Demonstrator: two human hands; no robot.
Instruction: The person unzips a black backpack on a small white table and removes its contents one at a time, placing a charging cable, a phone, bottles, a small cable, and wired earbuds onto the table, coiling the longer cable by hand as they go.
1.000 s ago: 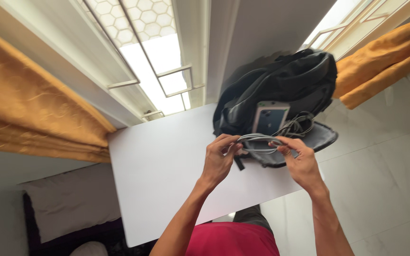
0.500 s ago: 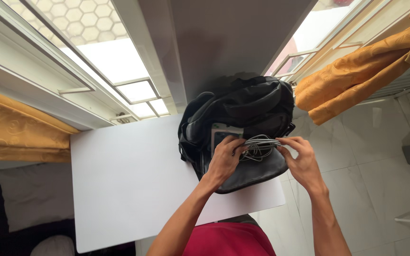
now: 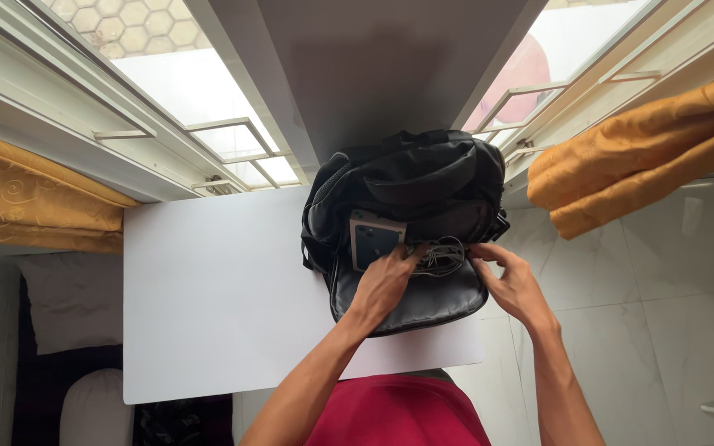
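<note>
Bag (image 3: 411,190) on table (image 3: 208,306), front pocket open. Left hand (image 3: 386,281) fingers curled on cable bundle (image 3: 438,256) at pocket mouth; right hand (image 3: 510,281), at 3 o'clock of it, pinches the cable. Phone (image 3: 372,239) at 9 o'clock of bundle. Risk: loops snag the pocket edge and drag the phone out.

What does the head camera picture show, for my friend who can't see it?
Two hands tuck a bundle of grey cables into a black backpack on a white table. The left hand touches a phone in the pocket; the right hand holds the pocket's edge.
</note>
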